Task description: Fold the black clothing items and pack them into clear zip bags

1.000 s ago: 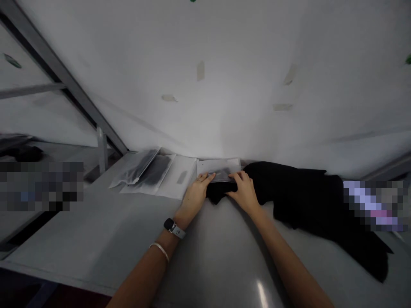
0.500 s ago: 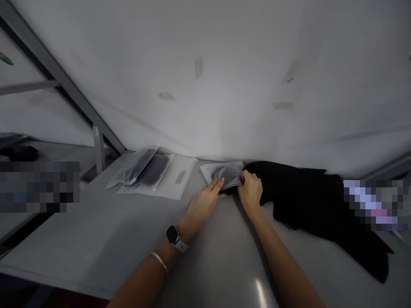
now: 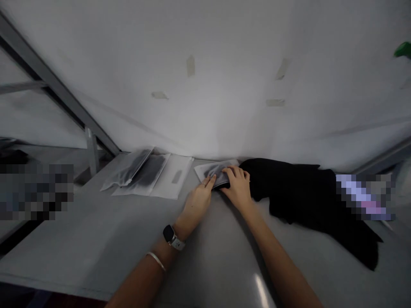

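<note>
A frosted plastic bag (image 3: 218,168) with something dark inside lies near the back edge of the table. My left hand (image 3: 199,200) grips its near left side, fingers on top and thumb out of sight. Curled over its right end is my right hand (image 3: 238,187), with the thumb low at the near edge, where dark material shows under the bag. Just right of this hand a black garment (image 3: 298,194) is spread out, its near end reaching toward the right front.
Several frosted zip bags (image 3: 141,173) overlap to the left, some with dark contents. A white wall (image 3: 218,107) with tape pieces rises behind the grey table (image 3: 83,231). A metal frame (image 3: 61,85) slants at the left.
My right hand has shifted left from the bag's right edge onto its top, fingers now bent over it. My left hand keeps its place on the bag. The view has turned slightly right.
</note>
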Demonstrator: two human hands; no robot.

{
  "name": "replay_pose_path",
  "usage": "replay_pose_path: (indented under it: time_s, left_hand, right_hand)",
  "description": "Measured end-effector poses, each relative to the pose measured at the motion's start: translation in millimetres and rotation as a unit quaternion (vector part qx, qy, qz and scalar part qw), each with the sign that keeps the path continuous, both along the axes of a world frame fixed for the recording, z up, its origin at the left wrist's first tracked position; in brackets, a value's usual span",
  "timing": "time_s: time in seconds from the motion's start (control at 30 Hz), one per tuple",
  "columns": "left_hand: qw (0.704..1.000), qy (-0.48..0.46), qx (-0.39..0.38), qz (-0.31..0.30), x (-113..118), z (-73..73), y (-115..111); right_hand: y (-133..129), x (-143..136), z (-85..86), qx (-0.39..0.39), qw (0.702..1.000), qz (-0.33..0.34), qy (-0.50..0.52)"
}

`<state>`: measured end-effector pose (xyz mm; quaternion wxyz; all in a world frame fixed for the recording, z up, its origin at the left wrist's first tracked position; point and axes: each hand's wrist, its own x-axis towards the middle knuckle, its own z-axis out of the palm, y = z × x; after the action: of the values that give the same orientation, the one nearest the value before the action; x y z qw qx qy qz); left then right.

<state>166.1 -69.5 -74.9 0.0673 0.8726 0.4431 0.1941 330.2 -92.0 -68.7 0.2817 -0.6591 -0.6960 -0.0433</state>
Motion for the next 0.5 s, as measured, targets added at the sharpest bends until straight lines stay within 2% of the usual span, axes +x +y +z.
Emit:
replay_pose_path:
  time_s: [0.2,0.27,0.33,0.5]
  left_hand:
    - [0.997,0.057,0.053,-0.002,0,-6.7,-3]
    - [0.996,0.061,0.071,-0.006,-2,-5.2,-2]
    - [0.995,0.059,0.083,0.001,-5,0.1,0]
    - [0.994,0.013,0.107,0.031,-21,15.4,17]
  right_hand:
    - [19,-32,-7.1,0.018,0.988,-0.144,0.042]
    - [22,-33,-7.0,0.024,0.984,-0.165,0.060]
    - [19,-26,-5.9,0.020,0.990,-0.125,0.057]
    - [-8,17,-3.6,-0.021,0.997,0.067,0.018]
